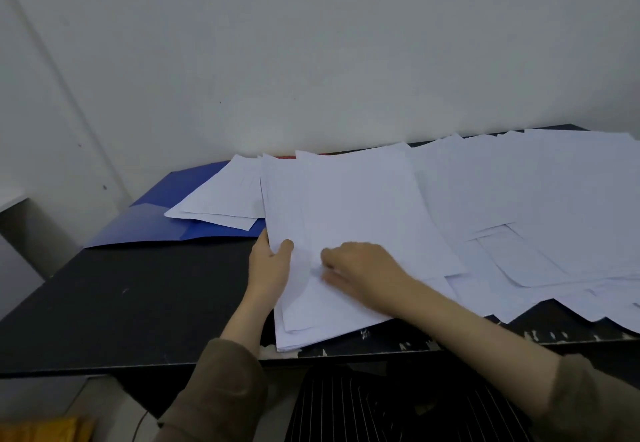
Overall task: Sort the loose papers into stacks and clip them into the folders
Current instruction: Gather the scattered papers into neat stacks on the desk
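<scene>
A stack of white sheets (346,213) lies in the middle of the black table (138,303). My left hand (272,268) grips the stack's left edge, thumb on top and fingers underneath. My right hand (363,268) rests on top of the stack near its front, its fingers curled against the paper. Many loose white sheets (536,199) are spread over the right half of the table. An open blue folder (156,220) lies at the back left with a few sheets (225,199) on it. A thin strip of red (291,157) shows behind the stack.
A pale wall stands right behind the table. The table's front edge (381,348) is chipped, and the stack overhangs it slightly. The left front part of the table is bare. Something yellow (45,429) sits low at the bottom left.
</scene>
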